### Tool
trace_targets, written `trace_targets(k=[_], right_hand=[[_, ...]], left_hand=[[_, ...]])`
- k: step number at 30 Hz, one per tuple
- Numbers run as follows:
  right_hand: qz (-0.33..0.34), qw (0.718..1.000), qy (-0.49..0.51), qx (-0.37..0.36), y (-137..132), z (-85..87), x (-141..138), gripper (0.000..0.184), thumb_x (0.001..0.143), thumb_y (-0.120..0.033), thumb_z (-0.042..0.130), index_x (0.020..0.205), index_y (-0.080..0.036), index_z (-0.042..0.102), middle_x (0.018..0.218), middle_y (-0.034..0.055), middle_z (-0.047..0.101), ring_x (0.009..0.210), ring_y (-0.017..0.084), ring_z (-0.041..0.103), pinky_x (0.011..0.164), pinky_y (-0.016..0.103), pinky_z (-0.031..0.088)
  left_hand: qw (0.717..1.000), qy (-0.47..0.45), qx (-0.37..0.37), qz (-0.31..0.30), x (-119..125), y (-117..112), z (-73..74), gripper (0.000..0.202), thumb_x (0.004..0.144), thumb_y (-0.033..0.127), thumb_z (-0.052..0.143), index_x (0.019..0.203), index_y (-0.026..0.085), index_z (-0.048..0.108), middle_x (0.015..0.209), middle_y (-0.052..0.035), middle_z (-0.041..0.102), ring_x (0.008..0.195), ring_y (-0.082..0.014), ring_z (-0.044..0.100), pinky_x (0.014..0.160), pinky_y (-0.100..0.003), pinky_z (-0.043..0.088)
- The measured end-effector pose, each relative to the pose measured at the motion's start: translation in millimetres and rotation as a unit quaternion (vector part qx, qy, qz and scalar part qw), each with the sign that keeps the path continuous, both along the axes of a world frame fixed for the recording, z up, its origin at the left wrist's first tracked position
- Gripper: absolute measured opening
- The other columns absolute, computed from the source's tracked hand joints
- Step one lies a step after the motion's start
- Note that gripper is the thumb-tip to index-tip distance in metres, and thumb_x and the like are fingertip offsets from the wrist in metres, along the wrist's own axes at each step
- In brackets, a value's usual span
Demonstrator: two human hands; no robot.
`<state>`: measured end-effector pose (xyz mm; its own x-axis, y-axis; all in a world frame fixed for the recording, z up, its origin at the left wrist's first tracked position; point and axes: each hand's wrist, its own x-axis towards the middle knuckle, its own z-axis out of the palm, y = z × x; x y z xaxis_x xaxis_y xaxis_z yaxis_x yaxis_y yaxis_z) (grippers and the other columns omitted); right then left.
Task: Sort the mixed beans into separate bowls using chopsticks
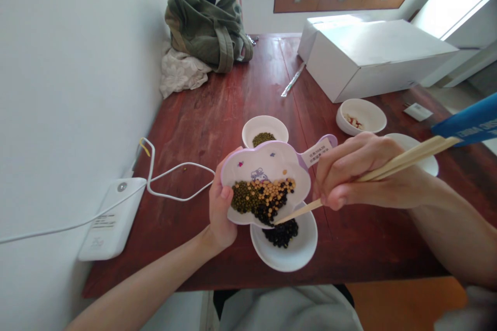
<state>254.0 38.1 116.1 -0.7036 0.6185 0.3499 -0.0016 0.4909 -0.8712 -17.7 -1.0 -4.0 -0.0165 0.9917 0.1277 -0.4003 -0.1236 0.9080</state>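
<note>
My left hand (223,207) grips the left rim of a cloud-shaped white dish (267,158) with a purple edge and a labelled handle, tilted over a white bowl (285,258). Green mung beans (243,197), yellow soybeans (277,187) and black beans (266,213) lie in the dish. More black beans (283,235) sit in the bowl below. My right hand (349,170) is closed around wooden chopsticks (399,159), whose tips touch the black beans at the dish's near edge. Behind the dish stands a white bowl (248,132) with mung beans.
A bowl of red-and-white pieces (367,111) and a partly hidden white bowl (430,163) stand at right. Behind are a white box (373,57), a foil strip (292,81) and a green bag (205,26). A power bank (116,222) with a white cable (182,199) is at left.
</note>
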Motion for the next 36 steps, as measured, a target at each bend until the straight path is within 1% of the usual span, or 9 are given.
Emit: trace_targets(k=[4,7,9,11,13,17,27,32,36], right_hand=[[-0.019,0.999,-0.007,0.024,-0.7,2.2,2.9,0.037,0.112,-0.034,0.082,0.083,-0.011,0.083,0.078,0.0097,0.082,0.068,0.014,0.076,0.065,0.023,0.058],[-0.039,0.998,-0.030,0.049,-0.7,3.8,5.8,0.034,0.112,-0.032,0.083,0.083,-0.014,0.082,0.079,0.0067,0.081,0.068,0.013,0.076,0.063,0.022,0.056],[-0.046,0.996,-0.042,0.062,-0.8,4.4,6.7,0.033,0.111,-0.031,0.084,0.083,-0.014,0.081,0.080,0.0064,0.082,0.069,0.014,0.076,0.063,0.023,0.056],[-0.048,0.996,-0.045,0.068,-1.0,4.3,6.3,0.031,0.110,-0.029,0.085,0.083,-0.015,0.081,0.082,0.0066,0.082,0.071,0.014,0.077,0.064,0.023,0.056],[-0.046,0.996,-0.041,0.067,-1.2,3.4,4.7,0.029,0.110,-0.028,0.085,0.085,-0.015,0.081,0.082,0.0066,0.082,0.071,0.014,0.077,0.065,0.024,0.057],[-0.025,0.997,-0.040,0.060,-1.0,0.9,1.7,0.029,0.112,-0.030,0.082,0.088,-0.014,0.082,0.081,0.0061,0.081,0.071,0.014,0.075,0.066,0.024,0.056],[-0.024,0.999,-0.017,0.034,-1.4,1.4,3.1,0.034,0.110,-0.031,0.085,0.081,-0.015,0.079,0.078,0.0057,0.080,0.067,0.014,0.074,0.062,0.025,0.054],[-0.024,0.999,-0.013,0.029,-1.1,0.9,0.6,0.035,0.111,-0.032,0.084,0.081,-0.014,0.079,0.077,0.0061,0.079,0.066,0.013,0.073,0.061,0.024,0.054],[-0.028,0.999,-0.019,0.031,-0.7,-1.1,0.0,0.034,0.111,-0.031,0.084,0.082,-0.014,0.080,0.077,0.0056,0.080,0.066,0.013,0.073,0.061,0.024,0.053]], left_hand=[[1.000,-0.020,-0.011,0.014,0.5,0.0,0.9,0.055,0.102,0.067,0.072,0.135,0.025,0.082,0.133,-0.0133,0.085,0.139,-0.0416,0.075,0.122,-0.056,0.060],[0.999,-0.019,-0.013,0.036,-0.3,0.0,-2.7,0.051,0.101,0.066,0.073,0.129,0.024,0.085,0.123,-0.0134,0.087,0.131,-0.0422,0.079,0.115,-0.056,0.065],[0.999,-0.015,-0.011,0.046,-1.0,0.0,-5.6,0.051,0.102,0.066,0.073,0.127,0.024,0.086,0.119,-0.0128,0.087,0.129,-0.0416,0.080,0.114,-0.055,0.065],[0.999,-0.012,-0.008,0.047,-1.4,-0.1,-7.5,0.053,0.103,0.067,0.071,0.129,0.024,0.085,0.122,-0.0125,0.086,0.130,-0.0406,0.079,0.115,-0.054,0.064],[0.999,-0.015,-0.008,0.037,-1.2,-0.2,-7.9,0.053,0.105,0.066,0.068,0.134,0.024,0.083,0.129,-0.0128,0.085,0.131,-0.0394,0.078,0.117,-0.054,0.063],[0.999,-0.029,-0.009,0.018,-0.2,-0.2,-6.2,0.053,0.106,0.065,0.068,0.140,0.026,0.081,0.141,-0.0126,0.082,0.134,-0.0377,0.076,0.118,-0.051,0.061],[1.000,0.002,-0.010,0.025,-0.8,0.8,-7.6,0.063,0.104,0.071,0.066,0.145,0.025,0.079,0.142,-0.0152,0.082,0.142,-0.0429,0.073,0.124,-0.058,0.058],[1.000,-0.011,-0.008,0.020,1.1,0.4,-5.0,0.062,0.104,0.069,0.066,0.146,0.025,0.079,0.143,-0.0148,0.082,0.141,-0.0430,0.074,0.122,-0.058,0.059],[1.000,-0.017,-0.002,0.019,2.4,0.3,-3.7,0.057,0.106,0.066,0.064,0.143,0.026,0.080,0.143,-0.0143,0.082,0.147,-0.0427,0.071,0.124,-0.057,0.059]])
